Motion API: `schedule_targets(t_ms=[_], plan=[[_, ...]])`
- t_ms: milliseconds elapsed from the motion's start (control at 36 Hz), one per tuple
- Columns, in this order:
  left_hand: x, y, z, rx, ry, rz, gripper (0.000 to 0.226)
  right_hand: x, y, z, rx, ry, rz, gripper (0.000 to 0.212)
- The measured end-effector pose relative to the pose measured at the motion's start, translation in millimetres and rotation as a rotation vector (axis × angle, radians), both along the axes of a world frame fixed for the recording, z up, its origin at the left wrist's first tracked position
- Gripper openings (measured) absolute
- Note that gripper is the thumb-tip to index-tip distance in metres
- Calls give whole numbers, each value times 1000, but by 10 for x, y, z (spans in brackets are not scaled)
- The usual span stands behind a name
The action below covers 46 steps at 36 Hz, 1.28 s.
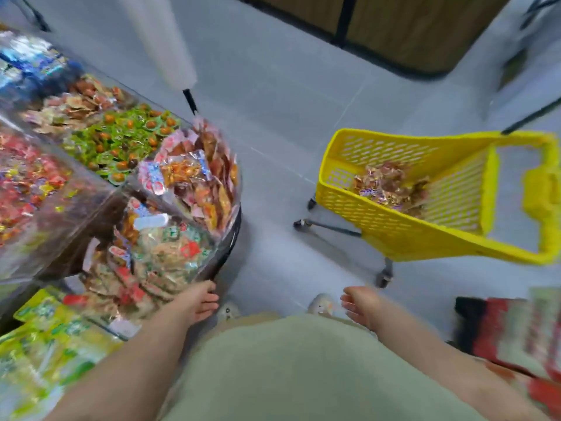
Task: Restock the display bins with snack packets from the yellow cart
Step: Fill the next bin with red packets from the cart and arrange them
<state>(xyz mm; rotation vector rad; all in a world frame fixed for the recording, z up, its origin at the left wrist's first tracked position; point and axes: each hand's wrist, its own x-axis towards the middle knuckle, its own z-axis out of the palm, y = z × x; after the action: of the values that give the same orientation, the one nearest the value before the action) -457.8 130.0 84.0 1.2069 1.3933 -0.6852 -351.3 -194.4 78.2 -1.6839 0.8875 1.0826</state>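
Observation:
The yellow cart (394, 235) stands on the grey floor at the right, with a small heap of brown and gold snack packets (390, 185) lying at its bottom. At the left, clear display bins (233, 189) are heaped with snack packets (194, 174) in orange, pink and white wrappers. My left hand (198, 302) hangs low beside the rounded front of the bins, fingers apart, holding nothing. My right hand (359, 303) is low in the middle, between bins and cart, open and empty. The frame is blurred by motion.
More bins further left hold green-wrapped sweets (121, 144), red ones (24, 183) and blue packets (27, 65). Green and yellow bags (45, 344) lie at the lower left. A red and black display (516, 332) is at the lower right. A wooden counter (409, 25) stands beyond the cart.

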Motion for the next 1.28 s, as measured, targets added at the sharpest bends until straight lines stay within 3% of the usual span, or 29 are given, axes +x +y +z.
schedule_targets(t_ms=[250,361,528,861,944,1056,1111,1222,1278], plan=[[929,-773,-88,66,-54,-194,14,688,-1115,199,-56,-65,-194,20],[1382,-985,-28,53,-102,-314,9,872,-1327,276,-41,-73,-262,8],[2106,-1154,-53,48,-87,-424,19,1157,-1321,167,-31,-17,-332,7],[3981,-1005,-190,71,-86,-687,5,2559,-1134,279,7,-142,-461,16],[4395,-1033,-217,102,-107,-731,19,2845,-1187,262,-9,-174,-489,27],[4784,-1161,-390,153,-126,-791,22,3107,-1296,60,-104,-166,-366,13],[4886,-1247,-531,214,-151,-852,10,3183,-1348,-120,-167,-152,-274,25],[4909,-1402,-832,286,-166,-796,57,3209,-1412,-438,-269,-89,120,26],[4876,-1449,-1011,303,-151,-753,63,3161,-1433,-592,-263,-44,446,23]])
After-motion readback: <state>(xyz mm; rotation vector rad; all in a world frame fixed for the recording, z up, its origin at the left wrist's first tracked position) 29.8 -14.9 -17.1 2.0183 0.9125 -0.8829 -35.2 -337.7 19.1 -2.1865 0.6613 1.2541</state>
